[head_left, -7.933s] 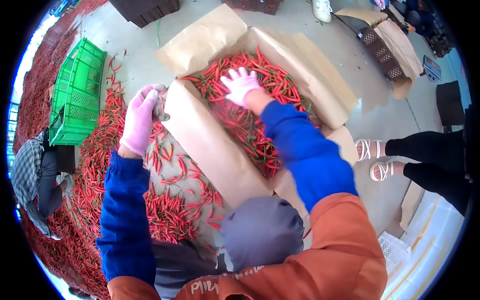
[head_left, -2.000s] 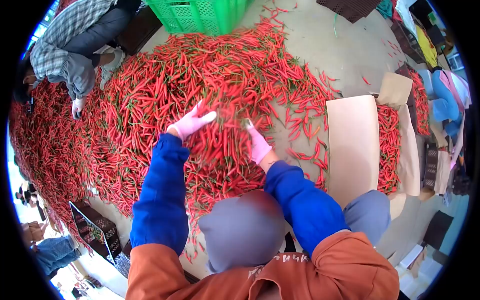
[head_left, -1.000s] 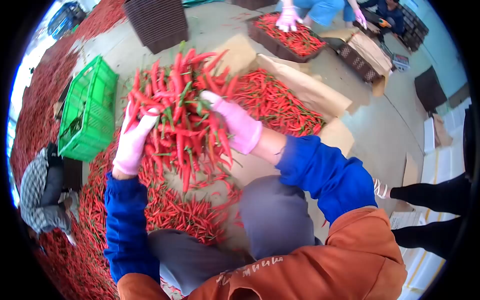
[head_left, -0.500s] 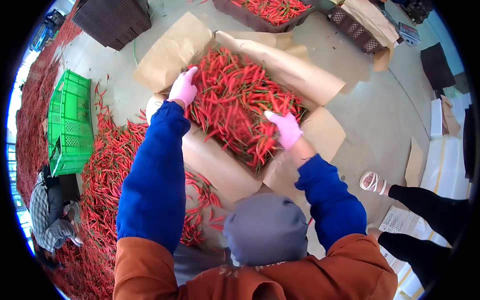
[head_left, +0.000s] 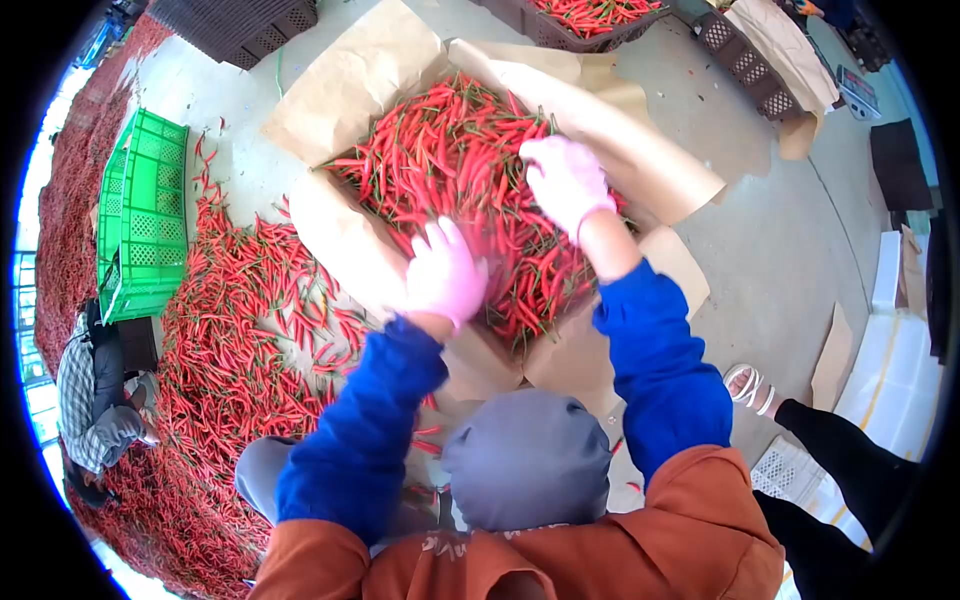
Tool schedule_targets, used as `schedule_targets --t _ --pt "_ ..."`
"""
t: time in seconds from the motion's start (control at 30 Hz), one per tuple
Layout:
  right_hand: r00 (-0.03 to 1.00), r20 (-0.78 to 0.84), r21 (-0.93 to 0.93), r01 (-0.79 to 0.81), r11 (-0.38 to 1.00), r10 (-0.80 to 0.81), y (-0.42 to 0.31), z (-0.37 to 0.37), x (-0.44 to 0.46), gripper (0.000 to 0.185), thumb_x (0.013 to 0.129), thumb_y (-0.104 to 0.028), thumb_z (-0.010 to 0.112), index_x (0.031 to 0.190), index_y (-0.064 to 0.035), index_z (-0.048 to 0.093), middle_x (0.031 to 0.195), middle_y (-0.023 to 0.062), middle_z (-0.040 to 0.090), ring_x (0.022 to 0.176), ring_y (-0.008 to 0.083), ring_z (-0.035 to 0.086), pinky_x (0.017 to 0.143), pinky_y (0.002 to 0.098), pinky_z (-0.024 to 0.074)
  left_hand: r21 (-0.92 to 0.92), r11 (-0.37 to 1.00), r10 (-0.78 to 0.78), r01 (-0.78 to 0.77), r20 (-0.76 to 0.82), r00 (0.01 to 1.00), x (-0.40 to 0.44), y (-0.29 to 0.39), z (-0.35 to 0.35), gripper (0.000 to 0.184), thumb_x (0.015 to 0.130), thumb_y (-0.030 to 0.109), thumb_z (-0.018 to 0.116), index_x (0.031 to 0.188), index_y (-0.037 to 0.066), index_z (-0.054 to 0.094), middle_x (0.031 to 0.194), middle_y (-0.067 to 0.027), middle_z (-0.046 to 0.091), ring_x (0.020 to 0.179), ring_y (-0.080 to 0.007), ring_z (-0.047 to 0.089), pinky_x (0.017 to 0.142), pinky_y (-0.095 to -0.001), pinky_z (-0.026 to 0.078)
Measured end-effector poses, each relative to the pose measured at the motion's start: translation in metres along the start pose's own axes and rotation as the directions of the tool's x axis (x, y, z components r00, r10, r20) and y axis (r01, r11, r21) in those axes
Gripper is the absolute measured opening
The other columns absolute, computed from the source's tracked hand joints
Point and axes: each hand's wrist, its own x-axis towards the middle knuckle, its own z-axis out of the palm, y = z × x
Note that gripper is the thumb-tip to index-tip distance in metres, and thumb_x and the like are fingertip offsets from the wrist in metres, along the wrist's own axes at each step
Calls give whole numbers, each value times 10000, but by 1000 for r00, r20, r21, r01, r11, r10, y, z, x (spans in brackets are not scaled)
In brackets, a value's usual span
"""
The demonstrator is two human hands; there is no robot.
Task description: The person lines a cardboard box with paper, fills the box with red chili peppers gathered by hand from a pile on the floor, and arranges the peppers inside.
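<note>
Already, peppers [head_left: 440, 150] fill the paper-lined box [head_left: 640, 150] beneath an open left hand [head_left: 446, 272] and a right hand [head_left: 566, 185] whose grip I cannot tell, while a loose pile [head_left: 225, 320] lies on the floor [head_left: 770, 230].

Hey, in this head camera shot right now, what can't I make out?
In the head view:
Paper: its bottom is hidden under the peppers.
Left hand: blur obscures whether it grips any.
Right hand: its own back hides its palm.
Pepper crate: far end cut off by the top edge.
Bystander's legs: cut off by the dark lens border.
</note>
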Motion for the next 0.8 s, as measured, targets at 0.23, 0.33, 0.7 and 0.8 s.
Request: schedule_targets --t 0.23,0.33,0.7,0.8 --pt "890 427 -188 -82 979 157 -1 -43 -26 207 800 -328 636 888 -142 657 941 107 648 922 292 620 823 425 489 -62 998 10 -18 -131 991 -6 -4 -36 538 790 267 645 1234 27 457 1176 -188 502 1046 -350 531 840 -449 486" --pt "953 273 -282 -55 958 135 16 -3 -43 220 817 -311 637 922 -119 624 983 122 611 932 314 604 812 434 480 115 948 315 -297 -211 925 26 5 -20 501 785 226 632 1260 154 489 1265 -119 475 1148 -316 473 935 -490 413" --pt "942 177 -338 -213 917 285 73 -50 -61 191 837 -205 535 982 -106 613 990 126 645 945 323 611 827 421 492 -12 1000 -24 22 -228 973 103 -86 10 333 840 301 582 1171 277 606 1404 -67 416 1123 -314 521 884 -445 487" --pt "977 212 -318 55 947 14 42 -41 -51 275 825 -244 561 1068 -125 610 1036 101 631 995 297 584 870 396 473 114 990 -71 82 -90 993 77 -59 13 420 880 247 505 1299 232 492 1435 -173 341 1130 -376 496 887 -462 479"
